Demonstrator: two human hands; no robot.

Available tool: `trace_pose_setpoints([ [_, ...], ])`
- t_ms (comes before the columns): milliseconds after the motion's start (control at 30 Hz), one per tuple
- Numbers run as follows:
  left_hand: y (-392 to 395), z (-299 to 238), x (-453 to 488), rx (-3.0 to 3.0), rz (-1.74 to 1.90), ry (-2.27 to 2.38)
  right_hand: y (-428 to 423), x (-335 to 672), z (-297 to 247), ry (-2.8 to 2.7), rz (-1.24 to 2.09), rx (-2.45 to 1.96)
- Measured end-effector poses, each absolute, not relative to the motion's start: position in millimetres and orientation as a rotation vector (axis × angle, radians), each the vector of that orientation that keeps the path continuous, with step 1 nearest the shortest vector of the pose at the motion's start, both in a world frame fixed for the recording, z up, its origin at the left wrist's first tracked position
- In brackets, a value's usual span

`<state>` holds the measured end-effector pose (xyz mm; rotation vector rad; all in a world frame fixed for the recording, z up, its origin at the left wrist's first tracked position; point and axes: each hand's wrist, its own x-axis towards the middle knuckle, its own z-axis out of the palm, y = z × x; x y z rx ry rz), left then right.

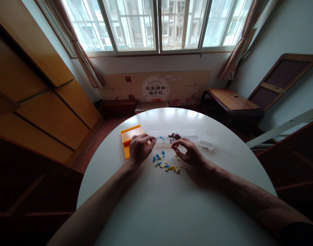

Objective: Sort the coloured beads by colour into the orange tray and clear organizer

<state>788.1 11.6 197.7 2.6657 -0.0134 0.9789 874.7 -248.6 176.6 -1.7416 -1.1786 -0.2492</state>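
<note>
1. Your left hand (141, 147), centre of the frame; thumb and forefinger brought close in a pinch at the clear box (194, 135); a bluish speck shows at the tips, but you cannot tell whether it is gripped.
2. Your right hand (191, 153), right of centre; fingers curved, thumb near forefinger, beside the brown pieces (175, 136); contact and contents not readable; the two hands stand apart.
3. Loose blue pieces (158, 158) and yellow pieces (173, 168), on the white table (151, 212), centre, below and between your hands; further blue bits inside the box, left compartment.
4. Step in hand, as judged: small pieces handled singly, by colour; the next move calls for a fine fingertip pinch and a steady wrist, clear of the box wall.
5. Orange tray (132, 134), left of centre; partly hidden behind your left hand.
6. Hard to make out: box edges, lost in glare; piece shapes, too small; dark sleeve (297, 234), lower right, cut off.
</note>
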Motion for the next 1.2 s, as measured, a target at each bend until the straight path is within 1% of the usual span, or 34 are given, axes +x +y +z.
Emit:
trace_pose_setpoints([
  [200,18.8,199.7,795.2,2.733,0.907,0.160,-248.1,875.2,177.9,-1.153,-0.201,-1.734],
  [467,15.9,195.0,793.4,2.752,1.013,0.056,-248.8,875.8,177.8,-1.154,-0.196,-1.772],
  [633,8.9,192.8,786.4,2.683,1.079,-0.203,-259.4,882.2,185.4,-1.248,-0.262,-1.890],
  [767,0.9,188.2,779.5,2.650,0.951,-0.598,-270.9,889.0,192.3,-1.442,-0.210,-2.029],
  [867,-2.8,185.6,777.5,2.640,0.829,-0.785,-275.2,892.3,194.0,-1.513,-0.184,-2.051],
  [1033,-1.9,185.8,779.1,2.595,0.804,-0.835,-276.8,896.4,192.9,-1.574,-0.132,-2.008],
  [1200,-2.1,186.9,778.9,2.557,0.804,-0.827,-273.7,895.8,191.0,-1.539,-0.153,-1.948],
])
